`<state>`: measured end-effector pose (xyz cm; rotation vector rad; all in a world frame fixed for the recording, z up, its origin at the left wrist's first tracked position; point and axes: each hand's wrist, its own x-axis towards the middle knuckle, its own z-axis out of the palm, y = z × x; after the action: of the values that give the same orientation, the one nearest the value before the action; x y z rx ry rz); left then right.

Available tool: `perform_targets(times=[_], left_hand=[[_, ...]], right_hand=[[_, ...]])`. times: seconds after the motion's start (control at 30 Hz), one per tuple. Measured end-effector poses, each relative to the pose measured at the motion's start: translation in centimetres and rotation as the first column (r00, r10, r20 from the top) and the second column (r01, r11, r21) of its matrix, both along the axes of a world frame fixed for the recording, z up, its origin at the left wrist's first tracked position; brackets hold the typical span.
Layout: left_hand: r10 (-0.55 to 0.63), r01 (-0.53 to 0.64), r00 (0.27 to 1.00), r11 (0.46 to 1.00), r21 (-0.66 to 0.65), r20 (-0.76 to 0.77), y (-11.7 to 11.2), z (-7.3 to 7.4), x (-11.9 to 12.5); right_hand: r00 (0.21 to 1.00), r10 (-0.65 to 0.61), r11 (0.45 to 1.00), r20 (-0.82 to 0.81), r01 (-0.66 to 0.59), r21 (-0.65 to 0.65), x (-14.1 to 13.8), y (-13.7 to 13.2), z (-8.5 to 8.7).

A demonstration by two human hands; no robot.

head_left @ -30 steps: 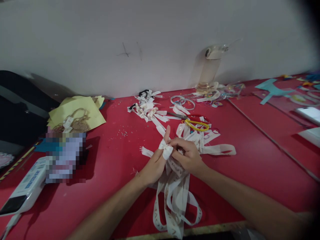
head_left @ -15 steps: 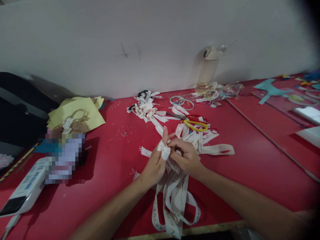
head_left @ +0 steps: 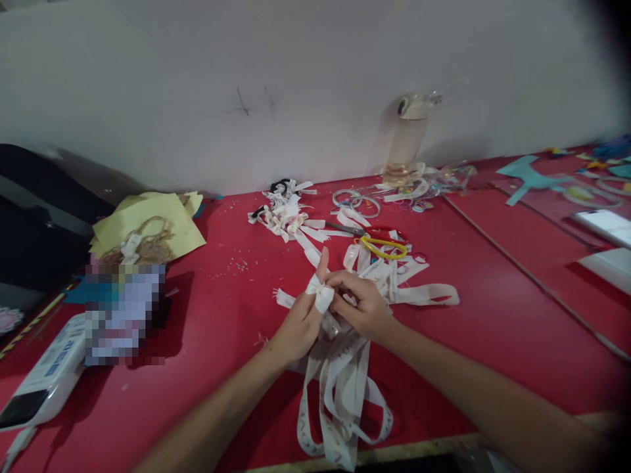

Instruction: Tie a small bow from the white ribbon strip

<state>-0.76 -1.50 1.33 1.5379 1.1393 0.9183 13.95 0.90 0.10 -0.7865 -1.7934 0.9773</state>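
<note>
A small white ribbon bow (head_left: 320, 293) sits at the thumb of my left hand (head_left: 298, 328), the thumb pointing up and the other fingers curled behind it. My right hand (head_left: 363, 307) pinches the bow's right side with thumb and forefinger. Long white printed ribbon (head_left: 340, 394) hangs in loops below both hands and over the table's front edge. Beyond the hands lie scissors (head_left: 382, 233) with red handles, a yellow ring (head_left: 383, 247) and more ribbon strips (head_left: 428, 293). Finished-looking bows (head_left: 283, 220) are heaped further back.
The red table (head_left: 221, 355) meets a pale wall. A clear bottle (head_left: 407, 144) stands at the back. Left are yellow papers (head_left: 182, 226), a white power bank-like device (head_left: 49, 368) and a blurred-out item. A phone (head_left: 606, 226) lies at the right.
The bow's loops look more spread, and my right fingers have shifted slightly at its side. The view has moved a little; the other things lie as before.
</note>
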Motion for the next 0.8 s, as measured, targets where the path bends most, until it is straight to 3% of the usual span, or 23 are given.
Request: perform_targets(times=[0.07, 0.17, 0.37, 0.63, 0.8], left_hand=[[0.009, -0.007, 1.000, 0.997, 0.076, -0.025, 0.3, 0.0, -0.3], [0.031, 0.008, 0.982, 0.978, 0.208, -0.185, 0.7, 0.0, -0.6], [0.080, 0.117, 0.850, 0.935, 0.335, -0.521, 0.7, -0.3, -1.0], [0.132, 0.182, 0.736, 0.906, 0.383, -0.664, 0.8, -0.7, -1.1], [0.129, 0.224, 0.712, 0.889, 0.398, -0.690, 0.9, -0.9, -1.3]], right_hand=[[0.999, 0.017, 0.999, -0.051, -0.019, -0.043, 0.1, 0.2, 0.1], [0.995, -0.052, 0.995, -0.088, 0.044, -0.091, 0.2, 0.5, 0.2], [0.998, -0.070, 0.996, -0.009, 0.069, -0.059, -0.1, 0.4, 0.4], [0.999, -0.043, 0.994, 0.028, 0.045, -0.095, -0.1, 0.7, -0.1], [0.998, -0.016, 0.995, 0.062, 0.022, -0.092, 0.0, 0.8, -0.2]])
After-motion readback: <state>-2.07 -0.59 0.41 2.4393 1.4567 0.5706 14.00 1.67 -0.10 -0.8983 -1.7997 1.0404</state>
